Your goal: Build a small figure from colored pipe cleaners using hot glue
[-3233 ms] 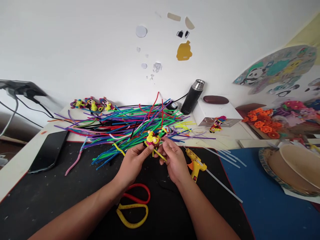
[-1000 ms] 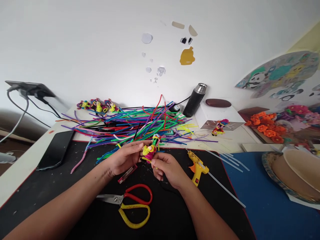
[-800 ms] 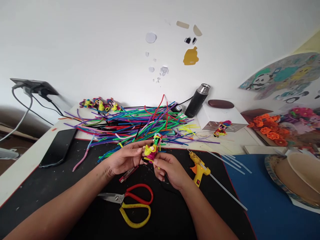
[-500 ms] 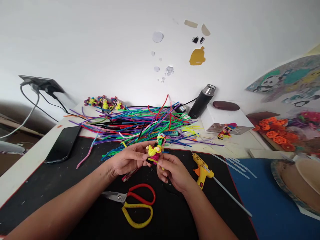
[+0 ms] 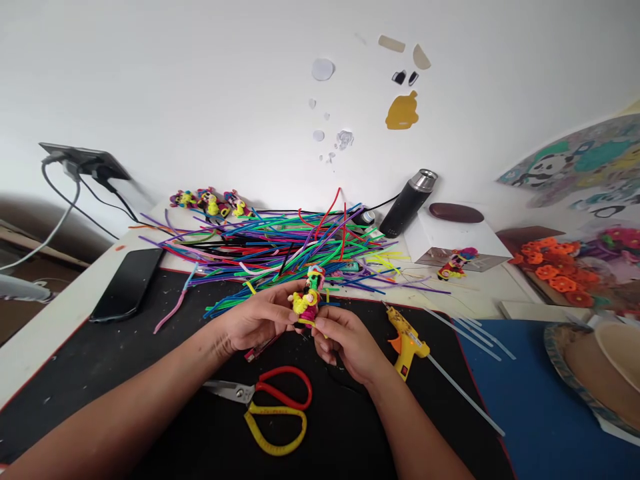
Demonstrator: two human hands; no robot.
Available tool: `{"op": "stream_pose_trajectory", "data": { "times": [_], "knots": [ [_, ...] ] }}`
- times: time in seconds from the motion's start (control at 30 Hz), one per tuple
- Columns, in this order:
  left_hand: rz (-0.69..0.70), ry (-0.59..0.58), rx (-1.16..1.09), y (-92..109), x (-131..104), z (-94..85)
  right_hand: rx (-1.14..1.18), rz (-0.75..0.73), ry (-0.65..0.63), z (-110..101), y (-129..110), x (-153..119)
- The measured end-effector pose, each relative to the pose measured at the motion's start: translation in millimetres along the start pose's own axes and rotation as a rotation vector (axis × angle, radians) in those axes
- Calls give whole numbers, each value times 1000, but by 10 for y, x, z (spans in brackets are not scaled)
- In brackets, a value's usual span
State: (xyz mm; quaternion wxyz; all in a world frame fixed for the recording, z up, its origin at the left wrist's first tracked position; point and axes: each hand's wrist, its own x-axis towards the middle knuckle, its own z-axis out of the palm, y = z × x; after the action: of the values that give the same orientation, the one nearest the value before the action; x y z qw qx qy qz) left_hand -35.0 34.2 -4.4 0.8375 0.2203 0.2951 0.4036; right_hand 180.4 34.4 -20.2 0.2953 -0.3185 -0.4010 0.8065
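Between my two hands is a small pipe-cleaner figurine (image 5: 307,301) with a yellow front, a magenta lower part, a green face area and a colourful hat. My left hand (image 5: 260,316) grips it from the left, thumb at its lower side. My right hand (image 5: 345,337) pinches its lower right edge; some fingers are hidden behind. Scissors (image 5: 277,408) with one red and one yellow handle lie on the black mat (image 5: 200,427) in front of my hands. Right of them rests a yellow hot glue gun (image 5: 407,340) with a glue stick in its back.
A heap of colourful pipe cleaners (image 5: 280,243) spreads behind my hands. Similar figurines (image 5: 213,202) sit at the back left, another figurine (image 5: 457,264) by a white box (image 5: 453,233). A phone (image 5: 127,285) lies left; a black thermos (image 5: 407,203) stands behind. Loose glue sticks (image 5: 483,333) lie right.
The figurine has tilted a little to the left and turned slightly between my fingers. Both hands keep their hold on it. The camera view has shifted slightly.
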Motion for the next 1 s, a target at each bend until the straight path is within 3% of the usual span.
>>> {"op": "stream_pose_trajectory", "data": {
  "times": [0.5, 1.0],
  "knots": [
    [98, 55, 131, 44, -45, 67, -139, -17, 9, 6, 1, 15],
    [40, 161, 123, 48, -50, 71, -184, -36, 22, -9, 22, 22]
  ]
}}
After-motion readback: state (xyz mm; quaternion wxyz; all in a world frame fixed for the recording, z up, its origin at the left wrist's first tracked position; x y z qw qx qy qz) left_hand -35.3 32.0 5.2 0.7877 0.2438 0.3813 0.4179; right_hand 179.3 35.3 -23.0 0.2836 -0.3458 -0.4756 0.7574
